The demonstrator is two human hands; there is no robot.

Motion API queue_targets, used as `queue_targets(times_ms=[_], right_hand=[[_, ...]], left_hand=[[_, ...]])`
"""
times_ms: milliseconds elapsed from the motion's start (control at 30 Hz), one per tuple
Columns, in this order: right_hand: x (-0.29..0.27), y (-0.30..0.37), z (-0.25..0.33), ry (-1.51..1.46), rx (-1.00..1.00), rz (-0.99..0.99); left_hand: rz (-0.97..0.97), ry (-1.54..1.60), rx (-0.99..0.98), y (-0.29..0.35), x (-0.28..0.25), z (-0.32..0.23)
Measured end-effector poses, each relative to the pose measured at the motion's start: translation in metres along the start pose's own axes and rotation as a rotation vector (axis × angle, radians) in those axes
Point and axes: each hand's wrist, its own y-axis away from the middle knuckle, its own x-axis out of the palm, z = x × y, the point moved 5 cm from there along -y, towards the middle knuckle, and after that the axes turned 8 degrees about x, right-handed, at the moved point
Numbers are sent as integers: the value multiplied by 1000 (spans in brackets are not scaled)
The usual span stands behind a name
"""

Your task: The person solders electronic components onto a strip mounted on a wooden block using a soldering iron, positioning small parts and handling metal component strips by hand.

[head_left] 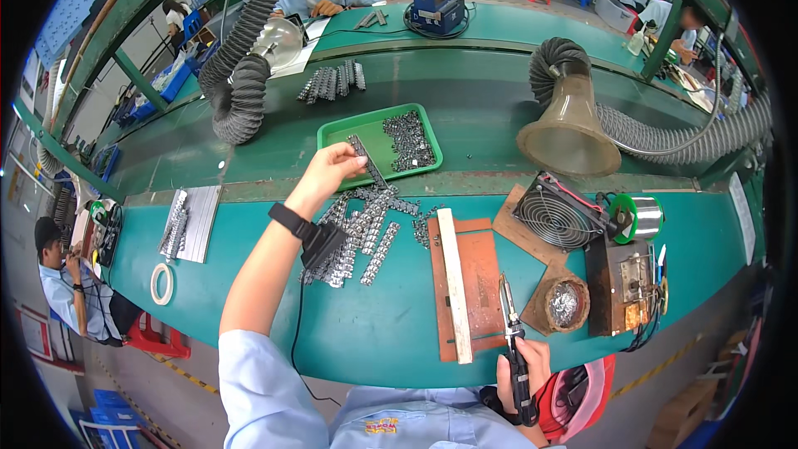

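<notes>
My left hand [331,169] is stretched forward, fingers closed on the upper end of a narrow strip of small metal parts [371,165]. The strip slants across the near edge of a green tray [323,134], which holds many loose small metal parts [407,140]. Below it lies a heap of similar strips [356,237]. Low on the right, my right hand [532,364] grips a soldering iron [513,329] by its dark handle, tip pointing away from me. Its tip is beside a reddish-brown board [480,283] with a pale bar [453,287] across it.
Right of the iron stand an octagonal block with a shiny metal-filled hollow [567,303], a fan [555,214], a solder spool [638,219] and a worn box [611,287]. A fume funnel [573,129] overhangs the far side. Tape [162,284] lies left. A wristband cord [297,328] trails down.
</notes>
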Motion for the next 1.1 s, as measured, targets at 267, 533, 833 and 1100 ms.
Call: queue_targets(times_ms=[267, 533, 833, 1100], right_hand=[[0, 0, -3, -5, -1, 3], [-1, -2, -2, -4, -6, 22], [2, -2, -3, 0, -38, 62], [-1, -5, 0, 8, -53, 112]], left_hand=[[139, 193, -232, -27, 6, 19], [233, 204, -99, -11, 13, 6], [175, 436, -208, 46, 37, -77], [443, 597, -436, 131, 135, -54]])
